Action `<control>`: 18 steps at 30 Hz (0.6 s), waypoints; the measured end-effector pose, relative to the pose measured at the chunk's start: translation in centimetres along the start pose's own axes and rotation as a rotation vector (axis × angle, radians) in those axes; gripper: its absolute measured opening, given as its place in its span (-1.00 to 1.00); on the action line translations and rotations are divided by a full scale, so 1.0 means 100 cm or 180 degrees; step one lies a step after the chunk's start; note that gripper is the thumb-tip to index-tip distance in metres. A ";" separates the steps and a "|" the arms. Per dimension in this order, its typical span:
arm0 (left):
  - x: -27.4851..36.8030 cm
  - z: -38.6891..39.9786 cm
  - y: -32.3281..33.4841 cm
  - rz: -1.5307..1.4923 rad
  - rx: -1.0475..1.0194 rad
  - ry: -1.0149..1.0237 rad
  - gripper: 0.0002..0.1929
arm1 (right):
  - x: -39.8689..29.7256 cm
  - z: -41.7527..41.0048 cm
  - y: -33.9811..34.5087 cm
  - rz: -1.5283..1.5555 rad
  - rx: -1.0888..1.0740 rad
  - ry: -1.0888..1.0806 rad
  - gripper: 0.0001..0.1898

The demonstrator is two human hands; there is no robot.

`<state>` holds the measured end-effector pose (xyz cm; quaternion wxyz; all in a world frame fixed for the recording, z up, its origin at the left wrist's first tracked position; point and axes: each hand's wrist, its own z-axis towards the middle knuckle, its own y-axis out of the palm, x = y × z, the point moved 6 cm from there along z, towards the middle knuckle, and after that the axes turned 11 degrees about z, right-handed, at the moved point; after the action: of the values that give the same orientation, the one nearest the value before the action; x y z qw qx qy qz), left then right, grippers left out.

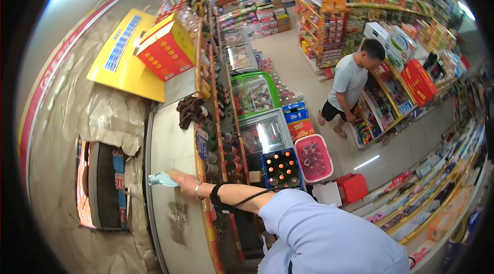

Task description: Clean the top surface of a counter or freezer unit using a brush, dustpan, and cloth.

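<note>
My right hand (186,184) reaches out to the left over a pale flat top (168,131) of a shelf unit. Its fingers are closed around a light-blue plastic tool (163,179) with a hollow tube-like end; I cannot tell what kind of tool it is. Something pale yellowish shows at the fingers, partly hidden. Just below the hand, a dark grey smudge (178,222) marks the surface. Farther up, a crumpled dark brown cloth (191,112) hangs over the shelf edge. My left hand is out of view.
A red-and-yellow carton (166,52) and a yellow board (123,56) stand beyond the cloth. Bottles fill the shelves along the edge rail. To the right are a blue crate of bottles (281,168), a pink tub (330,160) and chest freezers (266,129). Another person (351,77) stands at a display case.
</note>
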<state>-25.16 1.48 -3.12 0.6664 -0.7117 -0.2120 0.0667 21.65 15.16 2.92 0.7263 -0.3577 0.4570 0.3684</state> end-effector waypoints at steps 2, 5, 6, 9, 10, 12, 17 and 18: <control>-0.018 0.013 0.010 0.0187 0.0125 0.0053 -0.14 | 0.000 0.003 -0.001 -0.0051 -0.0168 0.0299 -0.58; -0.029 0.026 0.020 0.0324 0.0005 0.0395 -0.15 | 0.001 0.000 -0.002 0.0036 -0.0191 0.0468 -0.67; -0.031 0.025 0.020 0.0071 0.0377 0.0520 -0.17 | 0.001 -0.001 -0.003 0.0061 -0.0189 0.0461 -0.67; 0.009 -0.001 0.000 0.0731 0.0289 0.0360 -0.20 | 0.011 -0.002 -0.011 0.0046 -0.0110 0.0487 -0.67; 0.010 -0.002 -0.002 0.0760 0.0289 0.0363 -0.20 | 0.010 -0.003 -0.009 0.0041 -0.0113 0.0566 -0.69; 0.007 -0.005 -0.004 0.0490 0.0240 0.0175 -0.24 | 0.009 -0.004 -0.008 0.0036 -0.0106 0.0671 -0.70; 0.008 -0.003 -0.004 0.0388 0.0160 0.0223 -0.22 | 0.009 -0.013 -0.003 -0.0005 -0.0124 0.0805 -0.74; 0.005 -0.002 -0.006 0.0353 0.0155 0.0219 -0.21 | 0.007 -0.014 0.001 0.0012 -0.0207 0.0857 -0.75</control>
<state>-24.74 1.51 -2.41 0.6857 -0.7078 -0.1474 0.0841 21.19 14.16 1.83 0.6457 -0.4263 0.5389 0.3331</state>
